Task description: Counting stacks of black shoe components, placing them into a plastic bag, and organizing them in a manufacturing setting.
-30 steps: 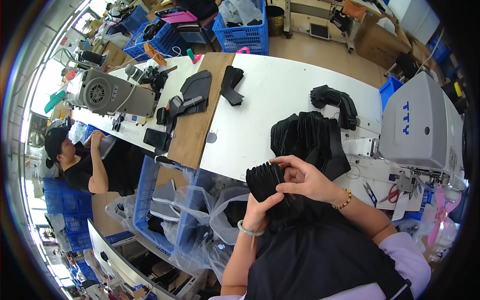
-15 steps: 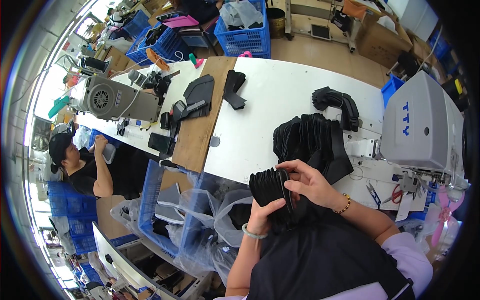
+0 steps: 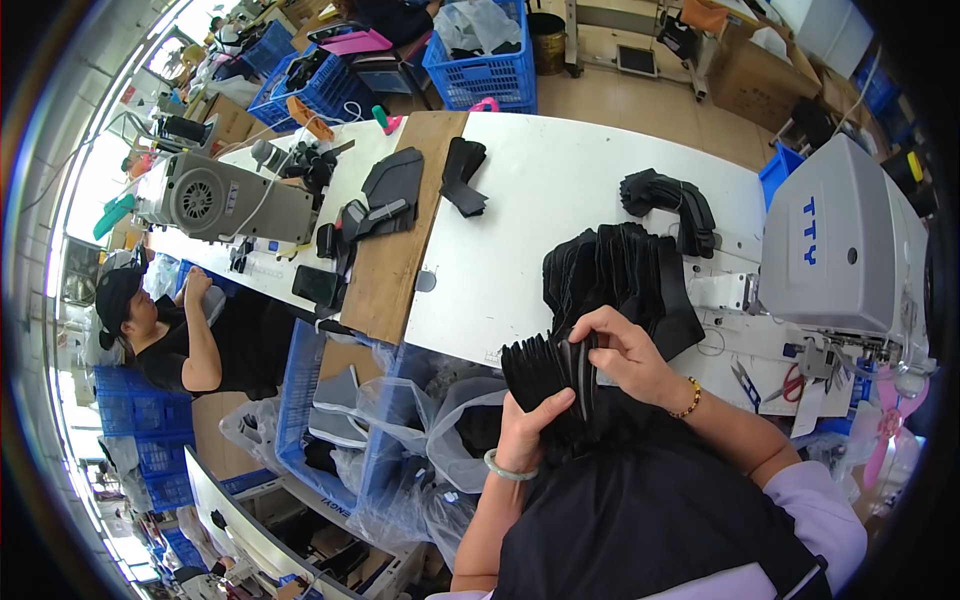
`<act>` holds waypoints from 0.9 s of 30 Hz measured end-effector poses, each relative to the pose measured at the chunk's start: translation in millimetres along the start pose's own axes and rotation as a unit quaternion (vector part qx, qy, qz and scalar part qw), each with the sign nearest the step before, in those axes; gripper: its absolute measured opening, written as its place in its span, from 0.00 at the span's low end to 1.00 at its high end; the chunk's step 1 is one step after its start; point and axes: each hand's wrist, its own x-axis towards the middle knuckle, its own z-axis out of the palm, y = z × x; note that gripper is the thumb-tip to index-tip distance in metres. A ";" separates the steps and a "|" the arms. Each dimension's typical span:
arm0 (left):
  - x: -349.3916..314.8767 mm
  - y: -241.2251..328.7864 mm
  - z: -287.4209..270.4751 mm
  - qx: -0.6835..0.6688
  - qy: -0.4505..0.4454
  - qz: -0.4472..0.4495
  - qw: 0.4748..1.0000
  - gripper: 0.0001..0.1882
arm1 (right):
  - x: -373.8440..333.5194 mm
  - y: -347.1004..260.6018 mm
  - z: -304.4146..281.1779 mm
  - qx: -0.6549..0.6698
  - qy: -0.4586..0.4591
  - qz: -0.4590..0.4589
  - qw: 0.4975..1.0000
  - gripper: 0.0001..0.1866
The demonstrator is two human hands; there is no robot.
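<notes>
A thick stack of black fabric pieces is held upright over the table's near edge. My left hand grips it from below and the left, thumb across its near face. With closed fingers, my right hand pinches the upper edge of the rightmost pieces, which stand slightly apart from the rest. Just beyond lies a larger pile of black fabric pieces on the white table. A curved black bundle rests farther back, and a small black stack lies by the wooden board.
On the right stands a sewing machine, with blue-handled snips and red-handled scissors near it. A blue crate with clear plastic bags sits left of my arm. A co-worker sits at another machine at left.
My right hand has shifted slightly, its fingers now pinching the top edge of the right-hand pieces, and a gap has opened within the stack. My left hand keeps its hold.
</notes>
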 end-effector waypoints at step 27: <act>-5.1 0.5 3.6 0.013 0.021 0.007 1.000 0.18 | 4.5 -5.5 6.7 -0.103 0.078 -0.022 0.991 0.11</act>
